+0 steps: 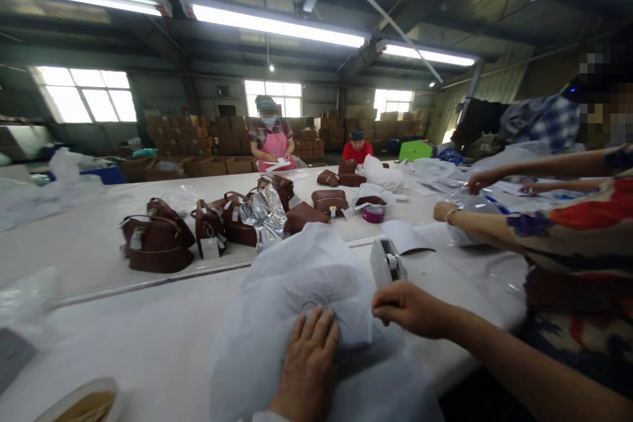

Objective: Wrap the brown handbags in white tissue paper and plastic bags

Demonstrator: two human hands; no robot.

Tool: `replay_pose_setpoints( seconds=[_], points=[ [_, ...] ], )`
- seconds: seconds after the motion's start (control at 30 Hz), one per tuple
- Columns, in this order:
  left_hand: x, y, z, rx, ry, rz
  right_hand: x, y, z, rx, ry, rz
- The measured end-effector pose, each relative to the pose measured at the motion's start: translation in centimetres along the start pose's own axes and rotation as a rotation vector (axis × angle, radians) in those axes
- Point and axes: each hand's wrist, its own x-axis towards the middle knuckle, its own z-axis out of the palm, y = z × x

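My left hand [311,357] lies flat, fingers stretched out, on a bundle wrapped in white tissue paper [291,270]. The paper is creased around my fingertips, and what is inside is hidden. To the right of the bundle, my right hand [413,308] is closed in a pinch by the paper's right edge. Anything between its fingertips is too small to make out. Just beyond that hand stands a grey tape dispenser [387,262].
Several brown handbags [158,241] stand across the white table [163,336], with crumpled silver foil [267,214] among them. A purple tape roll [374,213] lies farther right. A co-worker's hands [448,211] handle clear plastic at right. A container [82,402] sits at lower left.
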Motion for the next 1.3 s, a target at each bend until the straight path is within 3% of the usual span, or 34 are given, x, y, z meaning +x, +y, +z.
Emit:
replay_pose_setpoints(
  seconds=[0.1, 0.2, 0.3, 0.5, 0.8, 0.9, 1.1, 1.2, 1.3],
  points=[
    [0.0, -0.1, 0.2, 0.004, 0.013, 0.017, 3.9, -2.7, 0.3, -0.417, -0.243, -0.166],
    [0.0, 0.0, 0.1, -0.002, 0.018, 0.011, 7.0, -4.2, 1.1, -0.884, -0.390, -0.204],
    [-0.1, 0.0, -0.1, -0.019, 0.018, 0.006, 9.1, -5.1, 1.8, -1.062, -0.471, -0.216],
    [0.2, -0.3, 0.1, -0.010, -0.002, 0.017, 11.1, -6.1, 2.7, -1.165, -0.566, -0.233],
    [-0.1, -0.3, 2.7, 0.025, 0.064, 0.029, 13.1, -7.0, 2.7, -1.179, -0.611, -0.209],
    [-0.1, -0.4, 2.2, 0.031, 0.099, 0.043, 13.2, -6.7, 1.5, -1.148, -0.605, -0.164],
    [0.2, -0.5, 0.6, 0.045, 0.105, 0.062, 10.9, -3.4, -1.0, -0.783, -0.432, -0.050],
    [0.3, -0.5, 0.4, 0.048, 0.091, 0.063, 10.1, -2.6, -1.0, -0.778, -0.402, -0.045],
    [0.3, -0.5, 0.3, 0.043, 0.074, 0.057, 10.5, -3.4, -0.6, -0.880, -0.417, -0.067]
  ],
)
